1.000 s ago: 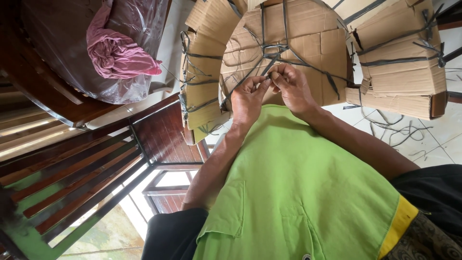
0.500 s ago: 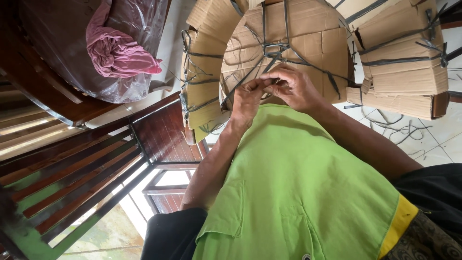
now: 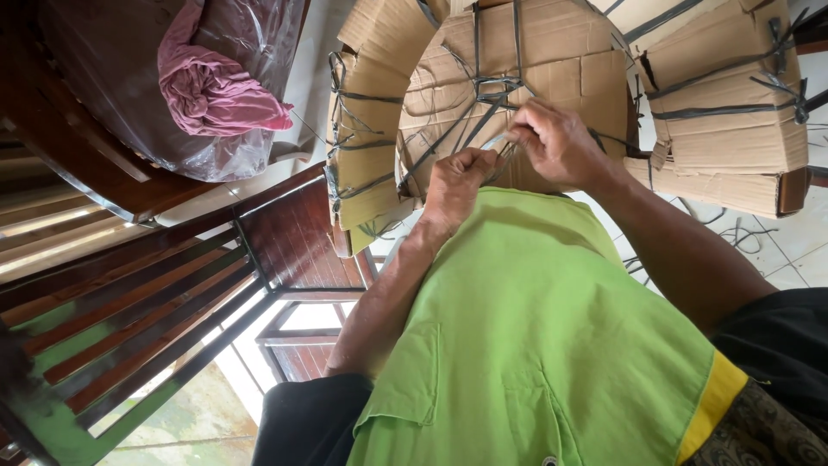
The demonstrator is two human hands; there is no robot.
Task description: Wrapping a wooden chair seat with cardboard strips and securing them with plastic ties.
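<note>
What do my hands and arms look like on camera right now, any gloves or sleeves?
Both are bare: the left hand and right hand wear no gloves, and no ring, watch or band shows. The forearms are uncovered to the elbows. Black fabric sits by the upper arms, possibly sleeves. Between the arms lies a bright green garment with a yellow band.

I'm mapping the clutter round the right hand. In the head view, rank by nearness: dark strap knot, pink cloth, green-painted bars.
From the right hand:
1. Dark strap knot, just beside it on the cardboard.
2. Pink cloth, far left.
3. Green-painted bars, bottom-left corner.
</note>
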